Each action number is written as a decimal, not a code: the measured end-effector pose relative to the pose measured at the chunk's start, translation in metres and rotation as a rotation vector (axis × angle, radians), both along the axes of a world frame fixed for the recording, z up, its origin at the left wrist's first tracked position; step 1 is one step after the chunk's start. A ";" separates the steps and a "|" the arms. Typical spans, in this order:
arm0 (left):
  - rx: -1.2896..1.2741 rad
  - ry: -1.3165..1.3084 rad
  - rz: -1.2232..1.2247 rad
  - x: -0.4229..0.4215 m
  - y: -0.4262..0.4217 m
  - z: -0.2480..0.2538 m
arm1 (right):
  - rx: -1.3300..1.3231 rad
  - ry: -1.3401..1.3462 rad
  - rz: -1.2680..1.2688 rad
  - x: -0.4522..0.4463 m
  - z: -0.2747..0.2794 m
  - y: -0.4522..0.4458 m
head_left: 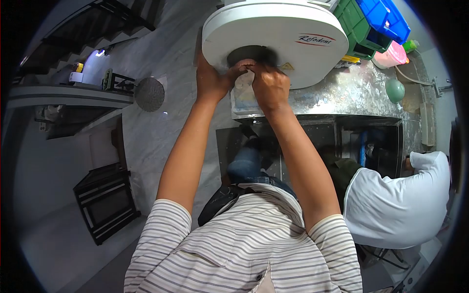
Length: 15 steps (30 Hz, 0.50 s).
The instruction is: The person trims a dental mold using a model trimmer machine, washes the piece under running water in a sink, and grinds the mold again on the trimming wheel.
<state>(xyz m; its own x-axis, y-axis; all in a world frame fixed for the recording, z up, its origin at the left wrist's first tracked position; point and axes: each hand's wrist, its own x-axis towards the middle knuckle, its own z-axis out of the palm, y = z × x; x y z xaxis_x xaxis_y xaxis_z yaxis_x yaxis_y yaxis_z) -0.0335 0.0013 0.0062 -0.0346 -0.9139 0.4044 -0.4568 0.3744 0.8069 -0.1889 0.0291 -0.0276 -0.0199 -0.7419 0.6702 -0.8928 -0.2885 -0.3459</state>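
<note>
Both hands are at the dark round opening in the front of a white machine [273, 29] with red and black lettering. My left hand [213, 80] is at the left edge of the opening, its thumb and fingers bent around a small pinkish piece [245, 63]. From the right, my right hand [270, 85] touches the same piece with its fingers curled, and the fingertips are partly hidden. The piece sits between the two hands at the lower rim of the opening.
Green bins [349, 29] and blue bins [386, 19] stand right of the machine. Beyond are a pink tub [390, 56] and a green ball-like object [394, 91] on the metal worktop [351, 95]. A person in white [395, 205] is at the right.
</note>
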 end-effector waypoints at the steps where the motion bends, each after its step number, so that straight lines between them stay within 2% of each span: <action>1: -0.050 -0.008 -0.005 0.000 -0.001 -0.002 | -0.003 0.004 0.003 0.000 -0.001 -0.001; 15: -0.107 -0.045 0.035 0.003 -0.008 -0.015 | -0.019 -0.028 -0.036 0.001 0.000 -0.001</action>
